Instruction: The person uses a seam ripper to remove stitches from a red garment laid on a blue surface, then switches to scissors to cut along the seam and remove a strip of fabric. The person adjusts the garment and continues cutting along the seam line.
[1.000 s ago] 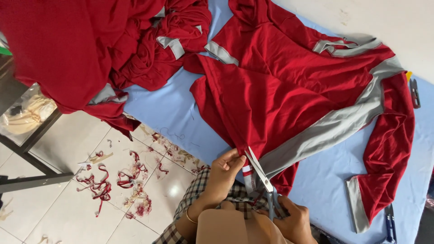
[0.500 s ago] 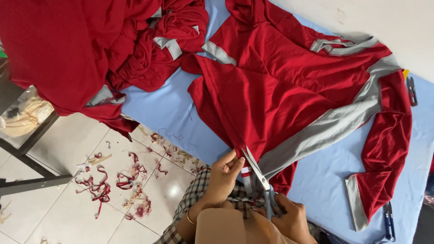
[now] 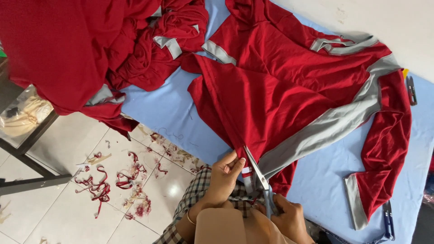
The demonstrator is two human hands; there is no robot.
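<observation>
Head view: left hand [image 3: 224, 177] pinches red garment [image 3: 275, 97] hem, right hand [image 3: 287, 219] grips scissors [image 3: 261, 181], blades parted at the edge, over blue table [image 3: 172, 113].

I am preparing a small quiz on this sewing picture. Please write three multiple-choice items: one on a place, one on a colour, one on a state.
1. Where do the fabric scraps lie?
A. on the tiled floor
B. on the blue table
C. in a basket

2. What colour are the bands on the red garment?
A. yellow
B. grey
C. black

3. How are the scissors?
A. lying unused on the table
C. hanging on the wall
B. held in the right hand, blades at the garment's edge

Key: 1 A, the strips lie on the white tiles; 2 B, grey bands run along the sleeve; 3 B, while the left hand pinches the cloth.
</observation>
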